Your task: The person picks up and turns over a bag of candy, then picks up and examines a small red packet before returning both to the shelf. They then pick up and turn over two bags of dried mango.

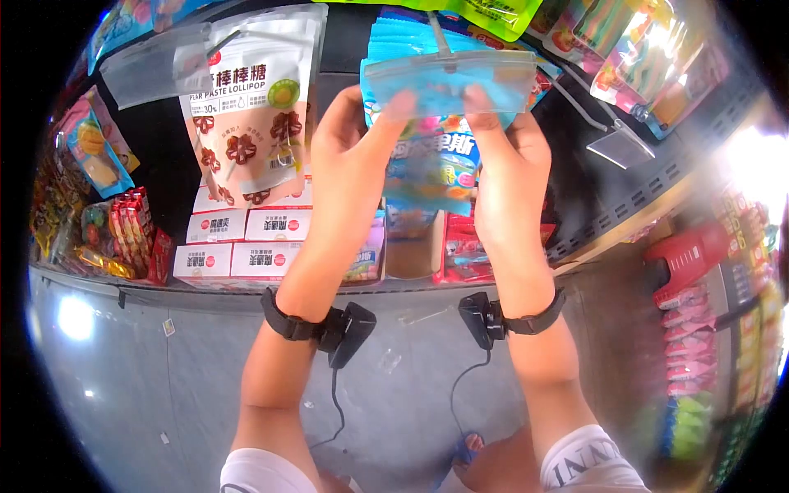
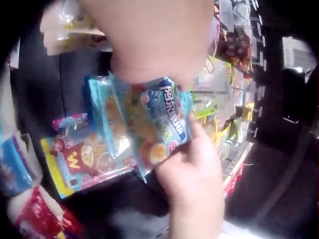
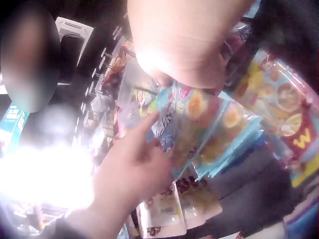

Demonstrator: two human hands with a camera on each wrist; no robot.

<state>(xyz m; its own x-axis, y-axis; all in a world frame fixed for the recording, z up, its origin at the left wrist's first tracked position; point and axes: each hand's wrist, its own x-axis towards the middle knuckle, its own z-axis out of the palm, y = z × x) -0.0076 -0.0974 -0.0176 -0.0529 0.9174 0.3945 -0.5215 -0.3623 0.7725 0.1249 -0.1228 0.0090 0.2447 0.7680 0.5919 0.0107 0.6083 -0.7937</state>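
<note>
A blue candy bag [image 1: 431,164] hangs at the front of a stack of similar blue bags [image 1: 403,41], under a clear plastic label holder [image 1: 448,78] on a hook. The left hand [image 1: 349,164] grips its upper left side, thumb in front and fingers behind. On the upper right side, the right hand [image 1: 514,164] pinches it the same way, its thumb behind the clear holder's lower edge. In the left wrist view the candy bag [image 2: 154,119] shows its printed front; the right wrist view shows the bag [image 3: 192,109] before further bags.
A lollipop pouch [image 1: 246,115] hangs at left above white and pink boxes [image 1: 267,259]. Small snacks [image 1: 123,234] lie on the shelf's left. Another label holder [image 1: 620,146] juts out at right, near hanging packs [image 1: 649,57]. A red object [image 1: 694,255] stands beyond the shelf edge.
</note>
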